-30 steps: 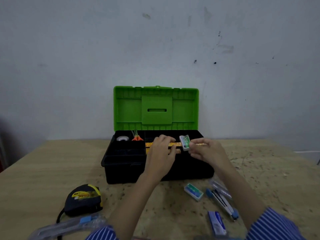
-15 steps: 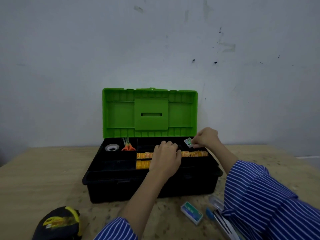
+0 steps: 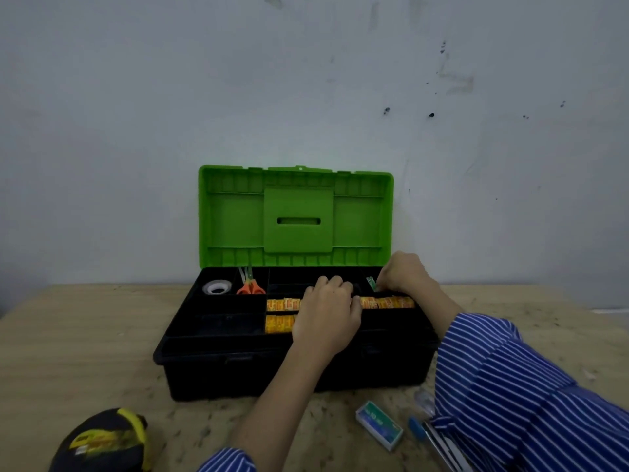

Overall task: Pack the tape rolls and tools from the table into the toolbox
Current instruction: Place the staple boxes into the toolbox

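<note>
Right hand [image 3: 403, 274] is pinching the small box [image 3: 371, 283] into the toolbox [image 3: 238, 366] tray's back-right corner; left hand [image 3: 328, 315], loosely curled and empty, is bracing the tray. Box is likely jamming on the divider if tilted.

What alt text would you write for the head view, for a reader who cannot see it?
A person's right hand lowers a small green box into the back right compartment of an open toolbox with a green lid, while the left hand rests on its tray. The tray holds a tape roll and scissors; a tape measure and staple box lie on the table.
</note>
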